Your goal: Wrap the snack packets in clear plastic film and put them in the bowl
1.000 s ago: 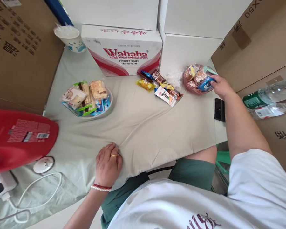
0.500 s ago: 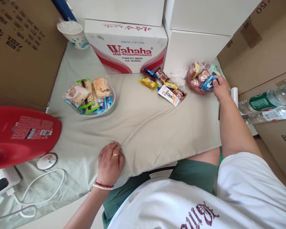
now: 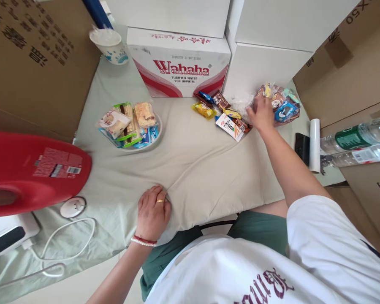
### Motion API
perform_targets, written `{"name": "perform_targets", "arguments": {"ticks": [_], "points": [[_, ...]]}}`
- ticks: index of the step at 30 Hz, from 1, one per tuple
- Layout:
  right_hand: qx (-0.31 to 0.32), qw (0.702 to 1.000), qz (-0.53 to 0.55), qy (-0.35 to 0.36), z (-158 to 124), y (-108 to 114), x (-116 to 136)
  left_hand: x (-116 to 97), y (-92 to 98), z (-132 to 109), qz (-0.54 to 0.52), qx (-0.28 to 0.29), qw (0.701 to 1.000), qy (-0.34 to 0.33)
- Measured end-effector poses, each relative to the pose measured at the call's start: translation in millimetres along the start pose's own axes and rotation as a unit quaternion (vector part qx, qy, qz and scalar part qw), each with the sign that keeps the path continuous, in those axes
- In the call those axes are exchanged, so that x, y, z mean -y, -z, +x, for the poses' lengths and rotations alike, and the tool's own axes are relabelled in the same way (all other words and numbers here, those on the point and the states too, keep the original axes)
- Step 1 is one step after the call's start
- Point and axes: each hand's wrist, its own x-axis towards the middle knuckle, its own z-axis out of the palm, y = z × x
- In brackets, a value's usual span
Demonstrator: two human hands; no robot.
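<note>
My right hand (image 3: 262,113) is at the left side of a bowl of wrapped snacks (image 3: 277,101), its fingers apart and nothing seen between them. A blue packet (image 3: 286,111) lies on top of that bowl's right part. Just left of the hand is a loose pile of packets, with a white one (image 3: 229,126), a yellow one (image 3: 204,110) and a brown one (image 3: 221,100). Clear plastic wrap (image 3: 240,102) sits behind them. My left hand (image 3: 153,212) rests on the cloth near the front edge, fingers together and curled down, holding nothing visible.
A white bowl (image 3: 156,137) of snacks stands left of centre. The Wahaha box (image 3: 183,69) and a paper cup (image 3: 109,45) are behind. At left are a red container (image 3: 38,169) and a cable (image 3: 93,230); at right, a white roll (image 3: 314,145) and bottles (image 3: 351,137).
My right hand has let go of the blue packet, which now lies on the right bowl, and has moved left. My left hand stays on the cloth. The view has shifted slightly.
</note>
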Motion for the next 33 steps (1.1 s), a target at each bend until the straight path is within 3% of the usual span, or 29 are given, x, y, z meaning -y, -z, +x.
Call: {"name": "perform_targets", "arguments": {"ticks": [3, 6, 8, 10, 13, 15, 17, 18, 22, 25, 27, 30, 32, 33], "points": [[0.046, 0.997, 0.042, -0.044, 4, -24, 4, 0, 0.5, -1, -0.021, -0.001, 1.000, 0.014], [-0.057, 0.977, 0.170, -0.113, -12, -31, -1, 1, 3.4, -4, -0.077, -0.027, 0.995, 0.061], [-0.108, 0.926, 0.318, -0.172, -37, -27, -1, 0, 7.2, -5, -0.123, -0.066, 0.984, 0.107], [-0.077, 0.860, 0.461, -0.206, -74, -19, 6, -7, 11.9, -1, -0.180, -0.100, 0.966, 0.155], [0.043, 0.798, 0.568, -0.196, -139, -3, 29, -26, 17.8, 18, -0.350, -0.064, 0.905, 0.232], [0.112, 0.781, 0.584, -0.190, -178, 5, 48, -43, 18.9, 38, -0.511, 0.020, 0.811, 0.284], [0.164, 0.775, 0.580, -0.190, -207, 9, 68, -59, 16.6, 60, -0.622, 0.103, 0.713, 0.307], [0.187, 0.777, 0.571, -0.187, -218, 10, 77, -65, 14.0, 71, -0.650, 0.124, 0.683, 0.310], [0.291, 0.797, 0.513, -0.128, -235, 11, 103, -78, -2.3, 100, -0.683, 0.132, 0.645, 0.317], [0.348, 0.783, 0.505, -0.103, -230, 11, 111, -75, -13.3, 109, -0.702, 0.095, 0.619, 0.340], [0.362, 0.776, 0.506, -0.106, -223, 12, 114, -67, -16.4, 111, -0.718, 0.064, 0.579, 0.381], [0.376, 0.778, 0.493, -0.099, -212, 8, 116, -52, -14.1, 111, -0.759, 0.040, 0.490, 0.426], [0.358, 0.804, 0.468, -0.079, -204, 0, 115, -41, -9.2, 112, -0.788, 0.035, 0.444, 0.426], [0.326, 0.834, 0.440, -0.061, -201, -4, 112, -35, -6.2, 112, -0.800, 0.042, 0.428, 0.418]]}}
